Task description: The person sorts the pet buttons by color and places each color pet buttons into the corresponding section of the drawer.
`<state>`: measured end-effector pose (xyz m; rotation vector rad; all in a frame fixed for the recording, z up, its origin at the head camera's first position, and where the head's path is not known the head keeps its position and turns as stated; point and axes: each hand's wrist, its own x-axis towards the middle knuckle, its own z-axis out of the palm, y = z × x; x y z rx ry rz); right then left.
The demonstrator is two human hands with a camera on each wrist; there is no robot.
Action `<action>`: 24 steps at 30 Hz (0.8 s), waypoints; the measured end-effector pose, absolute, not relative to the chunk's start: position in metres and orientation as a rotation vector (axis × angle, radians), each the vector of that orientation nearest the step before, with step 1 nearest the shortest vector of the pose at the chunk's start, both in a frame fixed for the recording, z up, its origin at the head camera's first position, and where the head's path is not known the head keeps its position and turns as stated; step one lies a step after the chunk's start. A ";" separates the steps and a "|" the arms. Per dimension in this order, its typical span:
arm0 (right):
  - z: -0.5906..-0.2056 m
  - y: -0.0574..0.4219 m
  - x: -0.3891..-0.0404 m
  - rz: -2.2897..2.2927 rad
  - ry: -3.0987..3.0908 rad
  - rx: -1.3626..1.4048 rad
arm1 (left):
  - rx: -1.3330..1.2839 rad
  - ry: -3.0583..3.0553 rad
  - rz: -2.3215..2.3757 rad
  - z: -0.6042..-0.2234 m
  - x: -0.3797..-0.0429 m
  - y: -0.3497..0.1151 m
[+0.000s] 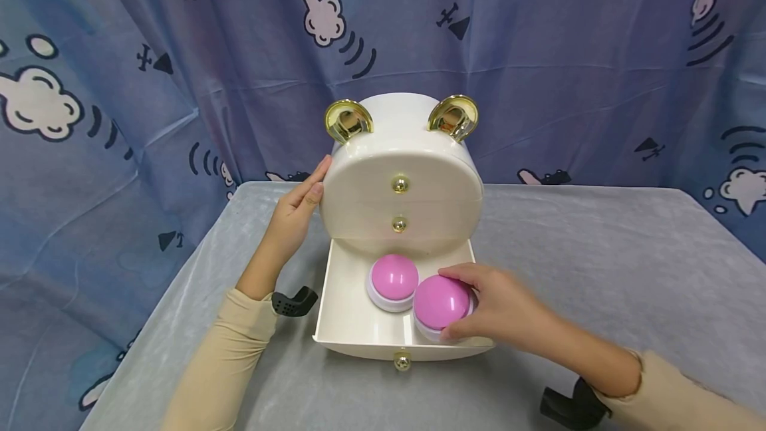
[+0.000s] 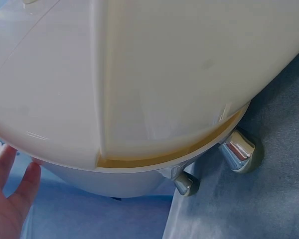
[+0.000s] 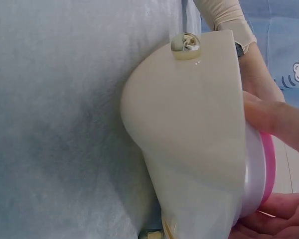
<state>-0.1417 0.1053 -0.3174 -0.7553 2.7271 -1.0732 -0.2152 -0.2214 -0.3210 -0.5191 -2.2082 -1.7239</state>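
A white rounded box with gold ears point(image 1: 401, 125) stands on the table, its bottom drawer point(image 1: 353, 328) pulled out toward me. Inside the drawer, a pink-lidded white round jar point(image 1: 393, 278) sits left of a second pink-lidded jar point(image 1: 441, 302). My right hand point(image 1: 503, 301) grips that second jar from the right, thumb at its front and fingers behind. In the right wrist view the jar's white side point(image 3: 254, 169) shows between thumb and fingers, over the drawer wall. My left hand point(image 1: 296, 208) rests with straight fingers against the box's left side.
Two upper drawers with gold knobs point(image 1: 399, 184) are closed. Another gold knob point(image 1: 402, 360) juts from the open drawer's front. Gold feet point(image 2: 239, 152) show under the box in the left wrist view. Grey cloth point(image 1: 598, 251) covers the table; a patterned blue curtain point(image 1: 509, 52) hangs behind.
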 end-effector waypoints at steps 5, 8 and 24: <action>-0.318 0.101 -0.145 -0.994 2.725 -0.822 | -0.523 -2.204 -1.723 -0.322 -0.216 -0.222; -0.318 0.099 -0.146 -0.939 2.729 -0.866 | -0.525 -2.208 -1.722 -0.322 -0.216 -0.223; -0.328 0.091 -0.145 -0.762 2.768 -0.945 | -0.539 -2.227 -1.718 -0.322 -0.215 -0.224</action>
